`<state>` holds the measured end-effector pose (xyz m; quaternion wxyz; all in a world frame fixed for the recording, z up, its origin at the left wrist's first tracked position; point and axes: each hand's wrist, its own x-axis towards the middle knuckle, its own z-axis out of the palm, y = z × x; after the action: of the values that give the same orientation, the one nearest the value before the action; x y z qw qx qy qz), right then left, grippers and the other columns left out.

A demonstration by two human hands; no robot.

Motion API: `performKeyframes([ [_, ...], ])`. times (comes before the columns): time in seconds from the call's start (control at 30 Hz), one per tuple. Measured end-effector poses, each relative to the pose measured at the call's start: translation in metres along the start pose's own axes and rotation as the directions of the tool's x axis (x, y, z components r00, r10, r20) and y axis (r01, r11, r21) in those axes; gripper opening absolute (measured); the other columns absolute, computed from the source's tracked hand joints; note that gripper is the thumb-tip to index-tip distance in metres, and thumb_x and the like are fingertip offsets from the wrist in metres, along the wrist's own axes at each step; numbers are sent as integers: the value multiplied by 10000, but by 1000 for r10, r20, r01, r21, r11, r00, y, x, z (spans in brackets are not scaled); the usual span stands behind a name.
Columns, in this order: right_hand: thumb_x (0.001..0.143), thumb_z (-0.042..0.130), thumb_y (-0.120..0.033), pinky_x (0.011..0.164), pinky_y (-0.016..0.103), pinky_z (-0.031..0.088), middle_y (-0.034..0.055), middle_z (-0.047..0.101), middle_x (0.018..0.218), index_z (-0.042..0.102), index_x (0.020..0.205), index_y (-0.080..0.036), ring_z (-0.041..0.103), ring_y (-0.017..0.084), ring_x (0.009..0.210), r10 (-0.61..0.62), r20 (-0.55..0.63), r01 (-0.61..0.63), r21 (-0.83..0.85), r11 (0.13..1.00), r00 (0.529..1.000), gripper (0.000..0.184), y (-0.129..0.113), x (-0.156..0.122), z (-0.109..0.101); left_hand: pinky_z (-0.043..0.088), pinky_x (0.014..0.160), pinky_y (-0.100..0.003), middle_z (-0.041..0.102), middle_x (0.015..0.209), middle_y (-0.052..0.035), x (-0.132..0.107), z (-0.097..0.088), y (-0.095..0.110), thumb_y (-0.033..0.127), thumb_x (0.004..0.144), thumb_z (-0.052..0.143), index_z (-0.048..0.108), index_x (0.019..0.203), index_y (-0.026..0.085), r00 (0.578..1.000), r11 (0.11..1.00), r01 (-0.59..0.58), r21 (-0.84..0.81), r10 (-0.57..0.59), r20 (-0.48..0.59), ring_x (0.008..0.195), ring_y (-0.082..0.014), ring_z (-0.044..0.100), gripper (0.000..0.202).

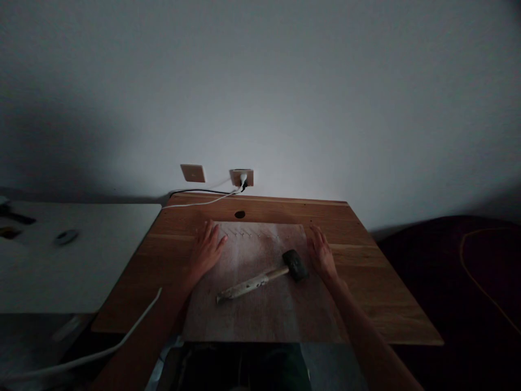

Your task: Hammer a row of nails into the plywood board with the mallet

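A reddish-brown wooden board [260, 315] lies flat on the wooden table in front of me. My left hand [207, 250] rests across its upper left edge, fingers spread and stretched out. At the upper right edge of the board is my right hand [322, 254], its fingers extended beside the wood, with nothing seen in it. Between the hands a mallet [296, 266] with a black head lies on the board, its pale, worn handle pointing down to the left. Several small nails [243, 233] show in a row near the board's far edge.
The table [391, 298] stands against a wall. A socket [249, 177] with plugs feeds white and black cables [195, 204] along its back. To the left, a white table [81, 271] holds a small roll [67, 237]. A white cable [122, 342] crosses near my left arm.
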<state>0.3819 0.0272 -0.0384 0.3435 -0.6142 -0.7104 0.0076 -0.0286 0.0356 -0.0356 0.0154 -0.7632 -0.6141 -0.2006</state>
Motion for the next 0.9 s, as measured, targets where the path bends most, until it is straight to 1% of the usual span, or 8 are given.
performKeyframes([
  [0.07,1095,273,-343,1196,553,421,189,537,1557,373,1606,-164,400,307,1536,-59,38,59,-5,998,998,551,8,20,13,241,1252,-701,356,1667,-261,23,7,-1,490,1078,309,473,1541,62,996,996,86,18,-85,-12,1586,-417,266,651],
  [0.13,1097,280,-355,1217,532,401,182,513,1590,346,1625,-141,358,295,1561,-112,80,113,-9,994,990,574,13,30,23,220,1268,-676,359,1669,-254,38,14,-4,483,1077,291,473,1542,50,995,994,103,20,-103,4,1591,-402,260,661],
  [0.2,1101,275,-365,1228,515,388,169,484,1623,307,1648,-140,322,281,1580,-150,119,153,-14,988,982,592,16,31,30,223,1278,-645,378,1667,-230,44,20,-7,482,1079,273,460,1557,65,994,995,102,2,-102,37,1595,-374,265,661],
  [0.33,1109,285,-403,1243,517,351,150,453,1653,291,1664,-175,282,277,1599,-174,175,185,-48,982,969,601,16,27,33,201,1294,-613,377,1676,-204,41,24,-9,510,1084,259,460,1560,82,996,997,75,-5,-74,59,1605,-348,248,671],
  [0.5,1097,364,-460,1279,542,249,146,434,1669,382,1628,-190,249,292,1611,-185,217,219,-144,965,958,596,6,29,29,195,1293,-619,385,1672,-205,38,19,-6,596,1069,287,471,1554,96,997,999,32,32,-34,66,1600,-355,258,721],
  [0.67,1079,413,-476,1280,533,238,143,486,1638,453,1598,-200,299,291,1591,-196,260,258,-231,938,945,589,0,33,27,217,1282,-623,403,1662,-207,39,17,-4,704,1023,331,454,1568,122,997,998,11,69,-17,79,1585,-363,294,807],
  [0.8,1077,414,-479,1274,532,247,141,446,1667,437,1614,-204,298,301,1590,-185,298,267,-261,928,936,604,-1,35,28,228,1282,-615,388,1667,-218,39,17,-4,758,980,393,414,1593,105,995,998,17,67,-24,93,1582,-375,299,896],
  [0.9,1084,400,-484,1261,567,253,139,410,1689,449,1612,-232,305,324,1585,-177,327,275,-281,920,928,587,-2,36,29,184,1285,-647,370,1674,-222,39,15,-2,763,971,410,392,1606,93,995,997,16,69,-23,92,1585,-389,286,923],
])
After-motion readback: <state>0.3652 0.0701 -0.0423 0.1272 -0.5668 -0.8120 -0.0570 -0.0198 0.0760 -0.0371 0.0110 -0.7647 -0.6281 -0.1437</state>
